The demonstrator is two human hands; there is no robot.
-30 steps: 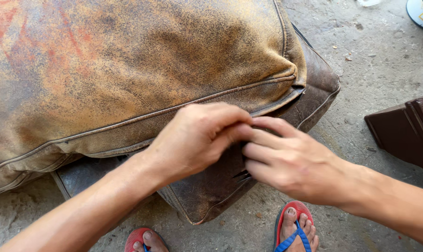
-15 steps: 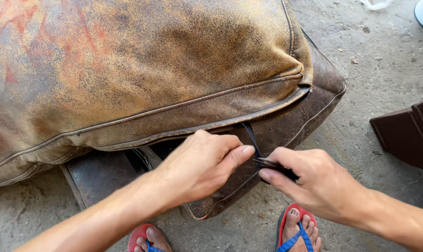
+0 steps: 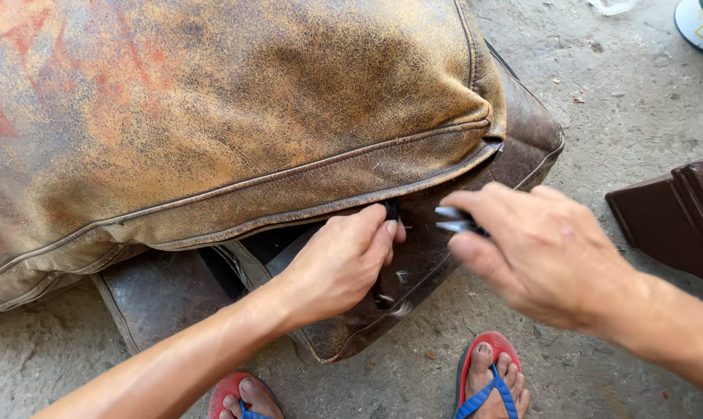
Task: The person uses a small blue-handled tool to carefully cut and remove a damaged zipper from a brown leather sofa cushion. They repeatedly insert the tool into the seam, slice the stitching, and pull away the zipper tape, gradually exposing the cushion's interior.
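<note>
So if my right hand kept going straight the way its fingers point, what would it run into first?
The right hand points left, holding a small dark tool. Going straight, the tool tip would probably meet the fingertips of the left hand first, at the gap under the worn leather cushion. Depth is unclear, so it could slip past into that gap.

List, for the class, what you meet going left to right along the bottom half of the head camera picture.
Left red sandal → left hand → small dark tool → right hand → dark brown wooden piece at the right edge.
</note>
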